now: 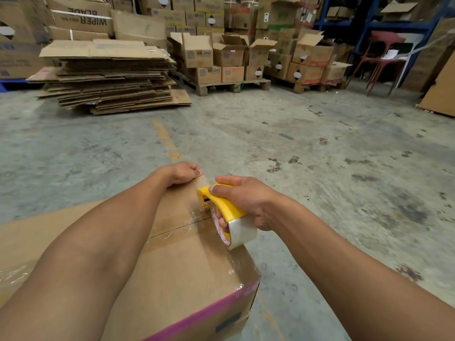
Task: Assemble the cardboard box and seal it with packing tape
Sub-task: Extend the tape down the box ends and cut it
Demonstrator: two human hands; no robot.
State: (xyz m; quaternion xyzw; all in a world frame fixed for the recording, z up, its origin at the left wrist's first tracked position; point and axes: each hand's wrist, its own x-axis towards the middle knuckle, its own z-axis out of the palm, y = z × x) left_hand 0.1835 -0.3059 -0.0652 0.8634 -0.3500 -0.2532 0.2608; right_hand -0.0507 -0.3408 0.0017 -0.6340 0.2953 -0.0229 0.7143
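A brown cardboard box (182, 274) with a pink band along its near edge lies in front of me on the concrete floor, flaps closed. Clear tape runs along its top seam. My left hand (183, 173) presses down on the far end of the box top, fingers curled over the edge. My right hand (242, 199) grips a yellow tape dispenser (221, 205) holding a roll of clear packing tape (240, 231); the dispenser's front rests on the box top near the right edge, beside the seam.
A tall pile of flattened cardboard (108, 77) lies on the floor at the back left. Pallets of stacked boxes (221, 62) line the back. A red chair (384, 57) and blue racking (369, 23) stand at the back right. Bare concrete floor (320, 148) lies between.
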